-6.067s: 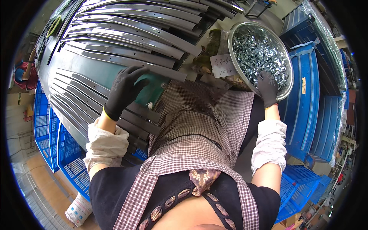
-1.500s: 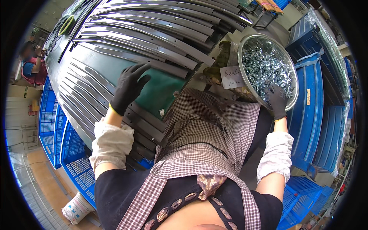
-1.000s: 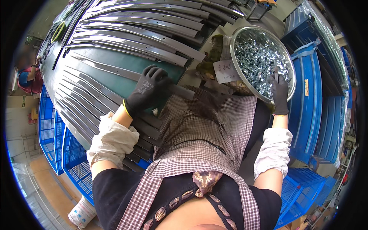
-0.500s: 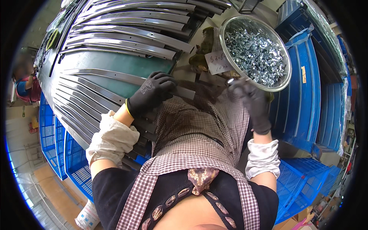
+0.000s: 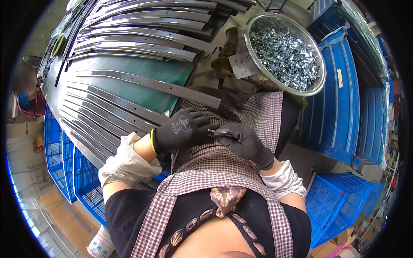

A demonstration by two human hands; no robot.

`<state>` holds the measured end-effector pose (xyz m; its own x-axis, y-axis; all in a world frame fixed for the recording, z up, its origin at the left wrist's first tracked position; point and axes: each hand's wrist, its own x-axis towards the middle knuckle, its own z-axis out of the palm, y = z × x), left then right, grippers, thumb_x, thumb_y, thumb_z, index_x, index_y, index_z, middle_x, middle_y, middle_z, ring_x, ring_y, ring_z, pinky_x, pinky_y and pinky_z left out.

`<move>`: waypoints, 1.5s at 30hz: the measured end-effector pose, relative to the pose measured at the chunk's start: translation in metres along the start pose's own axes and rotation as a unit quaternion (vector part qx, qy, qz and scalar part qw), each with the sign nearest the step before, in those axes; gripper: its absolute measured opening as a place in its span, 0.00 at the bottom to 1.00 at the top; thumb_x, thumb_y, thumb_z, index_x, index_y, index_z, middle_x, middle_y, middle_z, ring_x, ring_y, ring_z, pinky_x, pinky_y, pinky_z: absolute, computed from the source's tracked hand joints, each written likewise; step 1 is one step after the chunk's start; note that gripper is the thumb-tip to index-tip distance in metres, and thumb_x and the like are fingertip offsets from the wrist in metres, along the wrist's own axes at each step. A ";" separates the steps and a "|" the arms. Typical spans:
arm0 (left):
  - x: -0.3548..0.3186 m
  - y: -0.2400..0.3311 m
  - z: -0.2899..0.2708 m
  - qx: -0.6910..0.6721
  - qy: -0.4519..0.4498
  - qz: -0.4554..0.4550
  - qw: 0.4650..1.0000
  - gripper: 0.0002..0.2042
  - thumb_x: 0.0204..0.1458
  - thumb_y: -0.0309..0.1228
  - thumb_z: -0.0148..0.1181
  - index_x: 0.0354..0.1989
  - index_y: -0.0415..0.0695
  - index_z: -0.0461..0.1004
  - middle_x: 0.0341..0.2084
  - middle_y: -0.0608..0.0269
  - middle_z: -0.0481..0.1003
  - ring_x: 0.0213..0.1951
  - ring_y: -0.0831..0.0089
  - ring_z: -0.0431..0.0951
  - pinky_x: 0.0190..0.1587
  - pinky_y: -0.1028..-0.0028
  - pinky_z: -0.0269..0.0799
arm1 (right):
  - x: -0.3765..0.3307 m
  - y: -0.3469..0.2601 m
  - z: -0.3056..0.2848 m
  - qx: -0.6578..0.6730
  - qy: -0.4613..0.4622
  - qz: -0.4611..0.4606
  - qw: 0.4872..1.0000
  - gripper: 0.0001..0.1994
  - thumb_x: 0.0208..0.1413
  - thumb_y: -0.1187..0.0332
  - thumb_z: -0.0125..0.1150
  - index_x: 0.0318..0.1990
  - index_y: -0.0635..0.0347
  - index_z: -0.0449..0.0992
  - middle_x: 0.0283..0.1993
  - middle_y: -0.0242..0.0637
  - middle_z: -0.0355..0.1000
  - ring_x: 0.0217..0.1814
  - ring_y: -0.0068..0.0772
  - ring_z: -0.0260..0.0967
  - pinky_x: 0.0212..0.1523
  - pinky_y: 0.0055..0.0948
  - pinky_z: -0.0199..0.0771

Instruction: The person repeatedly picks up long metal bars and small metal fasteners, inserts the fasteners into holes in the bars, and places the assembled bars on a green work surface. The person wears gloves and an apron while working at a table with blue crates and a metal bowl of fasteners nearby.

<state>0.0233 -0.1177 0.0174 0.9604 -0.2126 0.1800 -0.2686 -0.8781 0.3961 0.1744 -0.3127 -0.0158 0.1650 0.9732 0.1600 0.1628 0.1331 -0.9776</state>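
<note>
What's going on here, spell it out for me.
Over the checked apron, the person's gloved right hand pinches a small metal piece, and the fingertips of the gloved left hand meet it there. Dark strips lie in rows on the table; one separate strip has its end past the table's edge. To the right, a bowl holds a heap of shiny metal pieces; neither hand is in it.

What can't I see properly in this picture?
All in the head view:
Shiny bit between the left hand and right hand: too small, partly covered by them.
Bottom of the bowl: buried under metal pieces.
Top strips: cut off by the upper edge.
Other person at left: too small, blurry.
</note>
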 end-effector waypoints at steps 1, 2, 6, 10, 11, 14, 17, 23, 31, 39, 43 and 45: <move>-0.003 0.000 0.006 0.002 -0.012 0.007 1.000 0.18 0.49 0.39 0.64 0.48 0.47 0.77 0.33 0.63 0.75 0.35 0.63 0.77 0.39 0.64 0.72 | -0.001 0.003 0.002 0.006 -0.011 -0.011 1.000 0.13 0.56 0.78 0.65 0.49 0.66 0.77 0.41 0.43 0.77 0.41 0.29 0.76 0.39 0.27 0.77; -0.006 0.000 0.010 0.004 -0.024 0.014 1.000 0.17 0.51 0.39 0.62 0.49 0.47 0.76 0.32 0.64 0.75 0.34 0.65 0.77 0.36 0.65 0.72 | -0.001 0.004 0.003 0.011 -0.022 -0.021 0.999 0.16 0.55 0.77 0.66 0.52 0.65 0.76 0.42 0.42 0.77 0.41 0.27 0.75 0.38 0.27 0.76; -0.012 0.000 0.009 0.007 0.012 0.014 1.000 0.15 0.51 0.37 0.61 0.47 0.49 0.78 0.28 0.65 0.74 0.31 0.67 0.77 0.32 0.68 0.71 | 0.006 -0.003 0.008 0.096 0.041 0.119 0.987 0.28 0.52 0.70 0.73 0.60 0.63 0.70 0.48 0.37 0.72 0.43 0.24 0.71 0.43 0.27 0.75; -0.010 -0.004 0.009 0.009 0.011 0.055 0.998 0.17 0.49 0.36 0.63 0.48 0.49 0.78 0.31 0.64 0.75 0.31 0.66 0.77 0.32 0.67 0.71 | 0.007 0.001 0.000 0.027 -0.044 0.190 0.980 0.32 0.49 0.61 0.77 0.59 0.65 0.71 0.48 0.32 0.73 0.40 0.20 0.66 0.43 0.23 0.70; -0.011 -0.006 0.013 0.004 0.014 0.063 0.998 0.19 0.47 0.36 0.66 0.49 0.49 0.78 0.32 0.64 0.76 0.31 0.66 0.77 0.32 0.67 0.71 | 0.005 0.007 0.001 0.035 -0.051 0.176 0.982 0.30 0.49 0.61 0.77 0.57 0.65 0.73 0.47 0.33 0.73 0.40 0.20 0.66 0.42 0.23 0.70; -0.006 -0.005 0.005 -0.027 -0.011 0.020 0.999 0.23 0.46 0.35 0.68 0.53 0.48 0.76 0.36 0.63 0.77 0.33 0.63 0.78 0.35 0.64 0.73 | 0.004 0.009 -0.005 0.023 -0.023 0.165 0.986 0.26 0.50 0.56 0.75 0.50 0.66 0.76 0.39 0.36 0.74 0.39 0.25 0.70 0.42 0.27 0.72; -0.001 -0.023 0.001 -0.021 0.069 -0.011 0.997 0.27 0.46 0.36 0.69 0.57 0.48 0.73 0.39 0.60 0.78 0.37 0.58 0.78 0.41 0.62 0.73 | 0.005 0.023 -0.017 -0.016 0.036 0.154 0.987 0.26 0.52 0.52 0.73 0.47 0.66 0.77 0.35 0.38 0.74 0.38 0.28 0.73 0.40 0.29 0.73; 0.007 -0.054 -0.003 0.055 0.073 -0.075 0.993 0.29 0.45 0.34 0.70 0.58 0.44 0.72 0.43 0.57 0.78 0.45 0.55 0.78 0.47 0.58 0.73 | 0.026 0.036 -0.032 -0.160 0.039 0.064 0.984 0.24 0.55 0.52 0.69 0.48 0.65 0.77 0.36 0.40 0.76 0.35 0.28 0.73 0.38 0.31 0.74; 0.006 -0.064 0.002 0.034 0.009 -0.035 0.999 0.25 0.47 0.32 0.68 0.55 0.40 0.74 0.41 0.57 0.79 0.41 0.57 0.79 0.44 0.62 0.75 | 0.050 0.072 -0.042 0.074 -0.047 0.115 0.989 0.17 0.53 0.58 0.73 0.37 0.65 0.82 0.30 0.32 0.77 0.30 0.18 0.71 0.32 0.23 0.71; 0.007 -0.063 0.001 0.035 0.004 -0.062 0.997 0.25 0.48 0.35 0.68 0.56 0.43 0.73 0.40 0.57 0.80 0.40 0.58 0.80 0.43 0.62 0.75 | 0.037 0.064 -0.036 -0.197 0.051 0.042 0.978 0.10 0.60 0.64 0.64 0.37 0.64 0.79 0.27 0.39 0.76 0.27 0.30 0.72 0.31 0.28 0.72; 0.008 -0.062 0.001 0.033 0.003 -0.059 0.998 0.24 0.50 0.35 0.67 0.57 0.44 0.73 0.39 0.57 0.80 0.40 0.57 0.80 0.43 0.62 0.75 | 0.006 0.042 -0.056 -0.204 0.005 0.148 0.968 0.11 0.63 0.64 0.57 0.38 0.63 0.79 0.27 0.43 0.74 0.28 0.42 0.73 0.32 0.35 0.72; 0.008 -0.063 0.001 0.038 -0.001 -0.056 0.998 0.24 0.51 0.36 0.64 0.58 0.44 0.72 0.38 0.58 0.78 0.41 0.58 0.79 0.43 0.62 0.75 | 0.001 0.038 -0.053 -0.205 -0.002 0.134 0.970 0.10 0.63 0.65 0.57 0.37 0.62 0.79 0.27 0.44 0.74 0.28 0.42 0.72 0.31 0.36 0.71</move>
<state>0.0480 -0.0650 -0.0069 0.9844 -0.1117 0.1356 -0.1524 -0.9268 0.3433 0.2321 -0.3164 -0.0451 0.2514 0.9635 -0.0925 0.4878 -0.2087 -0.8476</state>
